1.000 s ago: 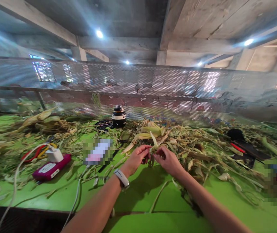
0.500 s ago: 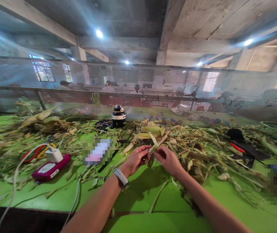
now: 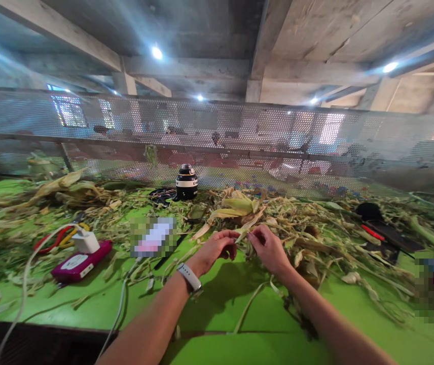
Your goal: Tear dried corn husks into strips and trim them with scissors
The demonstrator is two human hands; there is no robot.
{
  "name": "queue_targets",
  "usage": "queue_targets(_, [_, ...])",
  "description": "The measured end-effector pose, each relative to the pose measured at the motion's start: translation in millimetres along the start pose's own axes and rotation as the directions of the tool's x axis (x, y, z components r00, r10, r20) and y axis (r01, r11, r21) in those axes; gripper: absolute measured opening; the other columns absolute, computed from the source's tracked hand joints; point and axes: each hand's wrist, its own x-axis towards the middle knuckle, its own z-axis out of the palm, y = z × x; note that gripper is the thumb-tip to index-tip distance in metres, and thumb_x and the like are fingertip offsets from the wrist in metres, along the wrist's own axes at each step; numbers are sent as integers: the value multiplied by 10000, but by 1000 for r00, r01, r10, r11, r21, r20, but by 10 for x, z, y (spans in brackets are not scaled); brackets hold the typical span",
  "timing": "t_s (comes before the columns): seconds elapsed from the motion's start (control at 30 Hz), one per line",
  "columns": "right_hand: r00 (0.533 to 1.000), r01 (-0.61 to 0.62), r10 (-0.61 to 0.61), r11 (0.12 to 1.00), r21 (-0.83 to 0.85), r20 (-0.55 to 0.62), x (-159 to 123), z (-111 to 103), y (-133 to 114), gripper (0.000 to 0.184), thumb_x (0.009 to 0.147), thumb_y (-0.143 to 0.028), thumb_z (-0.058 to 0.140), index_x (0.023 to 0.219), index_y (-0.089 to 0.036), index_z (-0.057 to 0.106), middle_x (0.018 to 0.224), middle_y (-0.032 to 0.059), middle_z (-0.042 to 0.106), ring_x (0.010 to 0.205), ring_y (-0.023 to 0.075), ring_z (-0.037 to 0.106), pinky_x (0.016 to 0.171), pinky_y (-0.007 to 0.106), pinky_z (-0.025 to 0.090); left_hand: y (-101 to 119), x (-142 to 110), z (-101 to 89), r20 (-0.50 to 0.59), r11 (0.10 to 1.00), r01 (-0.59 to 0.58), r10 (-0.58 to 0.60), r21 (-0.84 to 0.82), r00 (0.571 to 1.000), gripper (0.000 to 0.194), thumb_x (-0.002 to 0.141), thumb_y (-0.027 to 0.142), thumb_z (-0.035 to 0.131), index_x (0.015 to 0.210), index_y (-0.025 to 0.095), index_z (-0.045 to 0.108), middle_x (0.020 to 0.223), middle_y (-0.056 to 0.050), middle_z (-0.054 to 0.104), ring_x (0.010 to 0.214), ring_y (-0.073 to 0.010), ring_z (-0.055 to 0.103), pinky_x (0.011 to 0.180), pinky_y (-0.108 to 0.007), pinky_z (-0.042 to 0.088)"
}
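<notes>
The left hand (image 3: pixel 215 249) bends its fingers narrowly around the near-left end of a husk strip (image 3: pixel 243 234), at its two o'clock; whether they pinch it I cannot tell. The right hand (image 3: pixel 269 248) pinches the strip's other end, at its ten o'clock. From the strip, a magenta power strip (image 3: pixel 87 262) lies at nine o'clock, a bottle (image 3: pixel 187 186) at eleven, a yellowish husk (image 3: pixel 242 204) at twelve.
</notes>
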Motion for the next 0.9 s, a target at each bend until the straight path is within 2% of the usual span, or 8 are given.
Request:
queue_targets(0.1, [992, 62, -57, 997, -47, 110, -19, 2, -22, 186, 838, -347, 521, 710, -213, 508, 606, -15, 549, 547, 133, 484, 538, 242, 384, 8, -37, -2, 27, 997, -65, 64, 47, 998, 226, 707, 188, 495, 914, 179, 585, 755, -9, 648, 737, -153, 597, 718, -287, 452])
queue_targets(0.17, [981, 106, -93, 992, -70, 171, -31, 11, -22, 153, 839, -311, 532, 724, -211, 529, 650, -2, 589, 580, 140, 511, 570, 249, 400, 11, -51, 12, 37, 996, -73, 72, 51, 997, 261, 727, 226, 487, 975, 192, 563, 799, -5, 637, 772, -167, 597, 763, -322, 464])
queue_targets(0.27, [962, 167, -145, 983, -76, 230, -42, 23, -14, 101, 844, -257, 532, 760, -208, 558, 711, 12, 621, 644, 151, 552, 624, 257, 425, -8, -32, 34, -8, 987, -69, 71, 148, 997, 255, 793, 404, 512, 939, 199, 550, 759, 5, 585, 708, -160, 553, 657, -295, 438])
queue_targets(0.37, [953, 207, -183, 975, -80, 243, -43, 33, -7, 97, 845, -241, 544, 757, -206, 565, 711, 13, 613, 664, 151, 555, 645, 255, 430, -53, 17, 33, -7, 957, -96, 102, 274, 995, 399, 760, 581, 554, 754, 183, 542, 604, 43, 446, 569, -111, 405, 531, -249, 299])
queue_targets(0.43, [952, 217, -192, 973, -81, 239, -43, 38, -5, 103, 846, -241, 556, 751, -202, 565, 702, 11, 605, 656, 148, 548, 642, 252, 429, -81, 44, 23, 5, 953, -98, 101, 288, 995, 456, 731, 632, 565, 696, 179, 532, 539, 68, 344, 522, -91, 293, 503, -253, 206])
queue_targets(0.63, [953, 195, -185, 981, -17, 242, -44, 40, -27, 94, 843, -248, 560, 761, -204, 568, 728, 18, 624, 678, 158, 568, 657, 267, 435, -116, 60, 27, 99, 989, -46, 32, 138, 995, 489, 672, 654, 620, 635, 189, 474, 475, 85, 309, 460, -70, 218, 480, -270, 109])
queue_targets(0.77, [981, 71, -73, 997, 19, 177, -34, 24, -50, 113, 827, -326, 583, 844, -220, 547, 645, -12, 586, 591, 154, 536, 599, 269, 421, -98, 67, 37, 31, 999, -48, 49, -18, 998, 489, 606, 603, 718, 673, 187, 468, 489, 100, 299, 455, -54, 197, 474, -252, 94])
queue_targets(0.9, [990, 17, -30, 996, 92, 141, -15, 6, -51, 167, 811, -359, 582, 877, -217, 524, 624, -27, 560, 566, 145, 517, 565, 257, 409, -59, 60, 10, -4, 993, -24, 23, -118, 1000, 462, 614, 531, 747, 675, 195, 437, 504, 113, 235, 456, -50, 149, 471, -244, 77])
